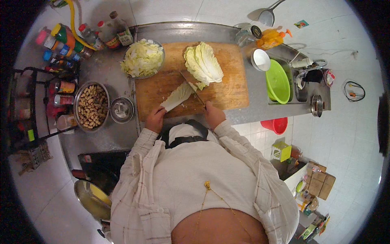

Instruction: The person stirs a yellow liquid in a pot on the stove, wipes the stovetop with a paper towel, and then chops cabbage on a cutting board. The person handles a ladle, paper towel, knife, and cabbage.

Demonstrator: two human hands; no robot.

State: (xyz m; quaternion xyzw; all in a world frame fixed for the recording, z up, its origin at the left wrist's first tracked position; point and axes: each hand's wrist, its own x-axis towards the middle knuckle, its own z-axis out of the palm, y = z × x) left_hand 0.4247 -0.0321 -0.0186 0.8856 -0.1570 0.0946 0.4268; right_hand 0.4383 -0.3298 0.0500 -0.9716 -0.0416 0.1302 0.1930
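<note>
My left hand (155, 119) grips one end of a long, pale napa cabbage leaf (176, 97) that lies slanting on a wooden cutting board (231, 94). In my right hand (214, 115) is the handle of a knife (193, 87). Its blade points up and to the left, across the far end of the leaf. Just beyond the blade, several stacked napa cabbage leaves (203, 63) rest on the board. At the board's far left corner, a bowl (164, 55) is heaped with cut cabbage pieces (143, 58).
Left of the board stand a metal bowl of peanuts (92, 106) and a small metal bowl (122, 109). Bottles (108, 33) crowd the back left. On the right are a white bowl (261, 60), a green basin (278, 81) in the sink (291, 91), and a soap bottle (270, 38).
</note>
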